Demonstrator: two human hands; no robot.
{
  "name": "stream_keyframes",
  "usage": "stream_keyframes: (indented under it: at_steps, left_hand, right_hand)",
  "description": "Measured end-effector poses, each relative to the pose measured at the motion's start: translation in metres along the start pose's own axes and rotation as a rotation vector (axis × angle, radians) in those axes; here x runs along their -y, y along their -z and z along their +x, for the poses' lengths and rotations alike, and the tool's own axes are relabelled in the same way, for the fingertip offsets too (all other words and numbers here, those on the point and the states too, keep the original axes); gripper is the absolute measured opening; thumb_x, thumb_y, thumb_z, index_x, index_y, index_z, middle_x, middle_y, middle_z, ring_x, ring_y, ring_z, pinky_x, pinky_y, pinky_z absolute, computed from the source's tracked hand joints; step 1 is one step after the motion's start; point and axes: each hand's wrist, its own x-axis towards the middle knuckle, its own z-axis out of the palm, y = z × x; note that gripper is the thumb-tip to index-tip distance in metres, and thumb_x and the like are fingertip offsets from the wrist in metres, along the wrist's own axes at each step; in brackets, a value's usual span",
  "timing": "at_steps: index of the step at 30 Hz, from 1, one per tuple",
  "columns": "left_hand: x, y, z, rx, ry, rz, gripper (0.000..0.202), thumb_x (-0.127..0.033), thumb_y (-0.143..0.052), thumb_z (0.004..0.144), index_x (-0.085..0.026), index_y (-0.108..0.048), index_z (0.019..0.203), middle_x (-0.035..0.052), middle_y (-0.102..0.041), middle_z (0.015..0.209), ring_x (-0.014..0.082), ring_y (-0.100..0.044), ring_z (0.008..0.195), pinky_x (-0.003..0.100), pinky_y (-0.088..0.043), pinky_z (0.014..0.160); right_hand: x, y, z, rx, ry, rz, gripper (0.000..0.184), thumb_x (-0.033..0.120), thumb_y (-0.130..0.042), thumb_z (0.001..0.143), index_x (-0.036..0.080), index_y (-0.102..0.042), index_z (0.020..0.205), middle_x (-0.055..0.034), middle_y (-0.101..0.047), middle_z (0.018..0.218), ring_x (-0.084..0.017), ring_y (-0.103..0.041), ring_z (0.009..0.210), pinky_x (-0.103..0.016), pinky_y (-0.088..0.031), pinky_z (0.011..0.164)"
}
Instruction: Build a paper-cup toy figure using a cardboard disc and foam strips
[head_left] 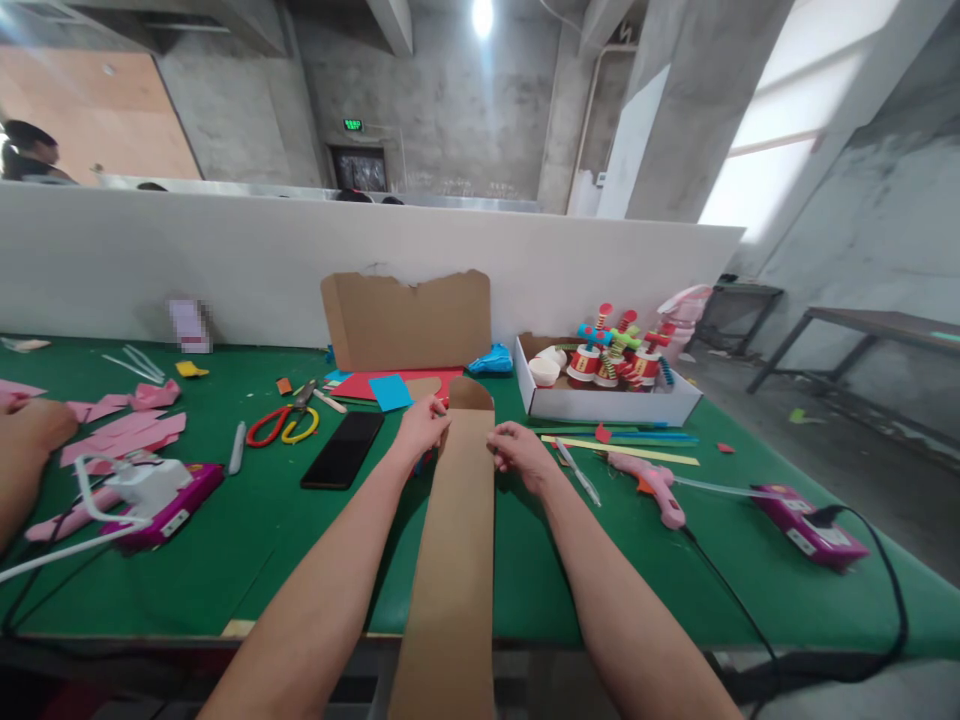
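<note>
A long brown cardboard strip (454, 540) runs from the table's front edge toward the middle, its far end curved upward. My left hand (421, 428) pinches its left edge near the far end. My right hand (521, 455) grips the right edge just opposite. Both hands are closed on the strip. Under and behind the strip's far end lie red and blue paper sheets (390, 388).
On the green table (247, 540): a black phone (343, 450), scissors (285, 422), a pink glue gun (654, 485), a white box of craft toys (611, 385), a torn cardboard sheet (409, 320), pink paper scraps (124, 430), magenta power strips (161, 500). Another person's arm (22, 450) enters at the left.
</note>
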Motion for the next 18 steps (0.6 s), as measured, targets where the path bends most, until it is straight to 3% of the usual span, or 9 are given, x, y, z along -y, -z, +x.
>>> stream_keyframes:
  at_steps: [4,7,9,11,14,16,18]
  left_hand:
    - [-0.009,0.002,-0.002,0.017,-0.032,-0.450,0.019,-0.023,-0.065,0.071,-0.020,-0.046,0.075,-0.0102,-0.044,0.039,0.0078,-0.042,0.032,0.017,-0.031,0.038]
    - [-0.012,0.005,-0.001,0.023,-0.063,-0.621,0.021,-0.026,-0.066,0.068,-0.018,-0.049,0.078,-0.0058,-0.055,0.050,0.0082,-0.051,0.038,0.018,-0.039,0.041]
    - [-0.010,0.009,0.003,-0.019,-0.100,-0.658,0.022,-0.028,-0.064,0.069,-0.017,-0.050,0.080,-0.0025,-0.062,0.061,0.0085,-0.055,0.043,0.019,-0.043,0.044]
    - [-0.004,0.013,0.007,-0.117,-0.136,-0.581,0.019,-0.030,-0.061,0.072,-0.017,-0.050,0.080,-0.0026,-0.061,0.064,0.0079,-0.055,0.043,0.019,-0.043,0.044]
    - [0.006,0.018,0.013,-0.222,-0.158,-0.246,0.009,-0.025,-0.053,0.076,-0.017,-0.052,0.077,-0.0046,-0.057,0.059,0.0075,-0.052,0.041,0.019,-0.042,0.044]
    - [0.012,0.018,0.015,-0.155,-0.207,0.014,0.009,-0.021,-0.049,0.078,-0.016,-0.057,0.077,-0.0030,-0.060,0.060,0.0089,-0.054,0.043,0.021,-0.044,0.048]
    - [0.015,0.014,0.015,-0.032,-0.279,0.165,0.013,-0.016,-0.049,0.077,-0.016,-0.062,0.079,-0.0003,-0.066,0.067,0.0117,-0.060,0.053,0.024,-0.048,0.058]
  right_hand:
    - [0.007,0.004,-0.005,0.034,0.010,0.115,0.030,0.035,-0.076,0.060,0.018,-0.056,0.075,0.0081,-0.052,0.049,-0.004,-0.040,0.038,-0.015,-0.026,0.036]
    - [0.015,0.011,-0.013,0.210,-0.082,0.056,0.028,0.031,-0.077,0.061,0.016,-0.063,0.080,0.0001,-0.065,0.063,-0.009,-0.055,0.049,-0.018,-0.037,0.042]
    - [0.020,0.022,-0.016,0.230,-0.083,0.160,0.025,0.029,-0.075,0.064,0.015,-0.065,0.083,-0.0042,-0.070,0.073,-0.015,-0.063,0.061,-0.023,-0.048,0.051]
    - [0.024,0.037,-0.016,0.173,-0.022,0.376,0.018,0.030,-0.069,0.071,0.017,-0.064,0.082,-0.0039,-0.069,0.070,-0.016,-0.064,0.059,-0.026,-0.051,0.053]
    - [0.024,0.061,-0.011,0.203,0.152,0.720,0.014,0.029,-0.059,0.081,0.020,-0.056,0.071,0.0040,-0.056,0.050,-0.008,-0.050,0.038,-0.018,-0.043,0.037]
    - [0.020,0.070,-0.005,0.264,0.251,0.882,0.015,0.025,-0.053,0.085,0.021,-0.053,0.071,0.0076,-0.049,0.046,-0.005,-0.041,0.032,-0.013,-0.035,0.031]
    - [0.015,0.073,0.000,0.288,0.226,0.890,0.015,0.024,-0.051,0.087,0.021,-0.052,0.072,0.0078,-0.048,0.047,-0.004,-0.039,0.031,-0.013,-0.034,0.029]
